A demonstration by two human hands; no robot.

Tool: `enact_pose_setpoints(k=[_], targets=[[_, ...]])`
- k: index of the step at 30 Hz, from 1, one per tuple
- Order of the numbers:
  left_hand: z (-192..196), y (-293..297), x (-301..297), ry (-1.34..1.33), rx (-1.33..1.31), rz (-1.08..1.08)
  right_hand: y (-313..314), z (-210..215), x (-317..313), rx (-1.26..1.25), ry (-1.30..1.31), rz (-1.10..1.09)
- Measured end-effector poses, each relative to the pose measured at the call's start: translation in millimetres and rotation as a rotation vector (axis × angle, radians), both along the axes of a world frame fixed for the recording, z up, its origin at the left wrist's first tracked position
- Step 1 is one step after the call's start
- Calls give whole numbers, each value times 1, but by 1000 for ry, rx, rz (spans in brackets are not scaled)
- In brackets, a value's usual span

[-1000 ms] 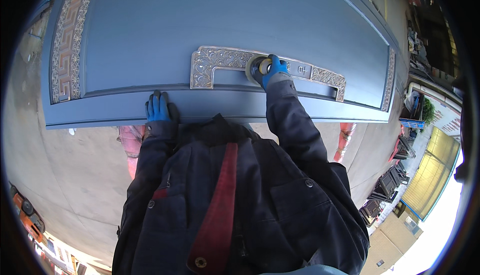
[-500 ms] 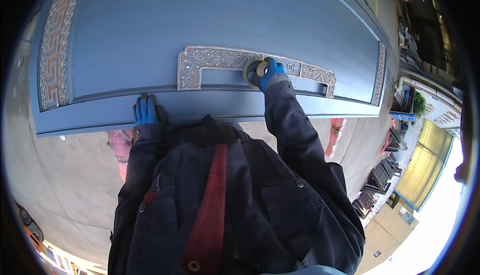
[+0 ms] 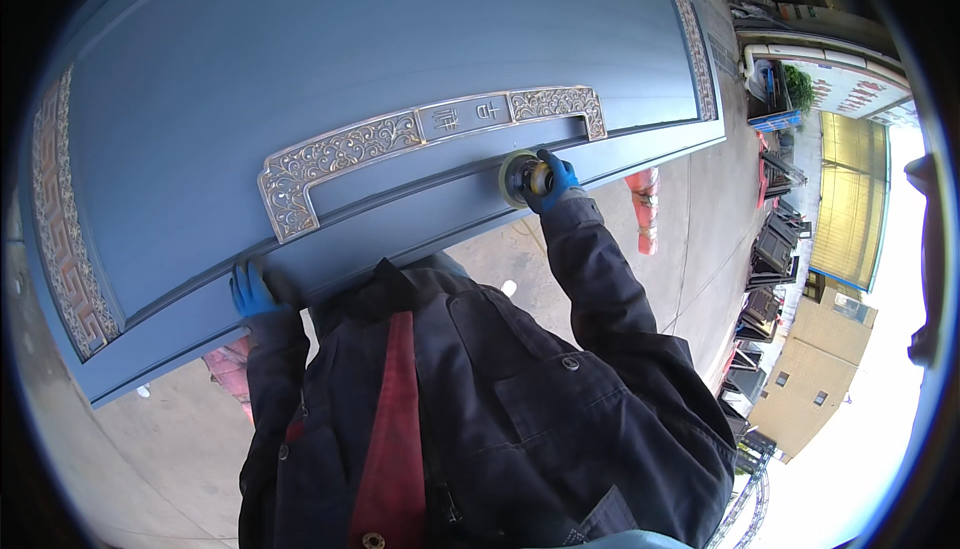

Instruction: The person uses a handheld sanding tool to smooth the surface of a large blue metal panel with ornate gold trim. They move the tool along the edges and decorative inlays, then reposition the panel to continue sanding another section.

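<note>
A large blue-grey door panel lies in front of me, with an ornate bronze-coloured raised trim near its close edge. My right hand, in a blue glove, is closed round a round disc sander with a pale rim and dark body. The sander is at the panel's near border, just below the right half of the trim; whether its face touches the surface is hidden. My left hand, gloved in blue with dark fingertips, rests on the near border at the left, fingers spread and slightly blurred.
Pink-red wrapped supports show under the panel at right and left. Carved bands run along the panel's ends. Dark metal frames stand on the concrete floor at the right, beside a green plant and a yellow shutter.
My view has turned, so the panel now slants up to the right. The sander in my right hand has moved off the trim onto the near border. My left hand stays on the border.
</note>
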State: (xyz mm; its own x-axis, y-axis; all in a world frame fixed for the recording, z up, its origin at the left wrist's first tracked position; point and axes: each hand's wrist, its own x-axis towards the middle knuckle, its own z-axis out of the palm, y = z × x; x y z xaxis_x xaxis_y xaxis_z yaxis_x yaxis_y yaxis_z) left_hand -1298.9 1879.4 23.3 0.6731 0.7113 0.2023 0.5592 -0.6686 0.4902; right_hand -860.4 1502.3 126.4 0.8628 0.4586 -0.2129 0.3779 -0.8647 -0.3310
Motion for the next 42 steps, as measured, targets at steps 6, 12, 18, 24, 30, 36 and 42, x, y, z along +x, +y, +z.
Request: enact_pose_setpoints(k=[6,12,18,24,30,36,42], targets=[[11,-41,54,-56,45,16,-56,11,94,20,-131,-25],[21,-131,119,92,103,57,-49,10,169,8,-115,213],[23,-207,173,118,36,48,-25,0,213,-134,-20,439],[26,-234,188,215,-85,153,-8,3,221,-117,50,458],[22,-241,196,145,-68,174,-4,-6,205,-47,7,340],[18,-232,188,99,-36,154,3,-22,181,54,-86,243],[5,-221,180,29,-21,156,18,-20,171,-152,-30,63]])
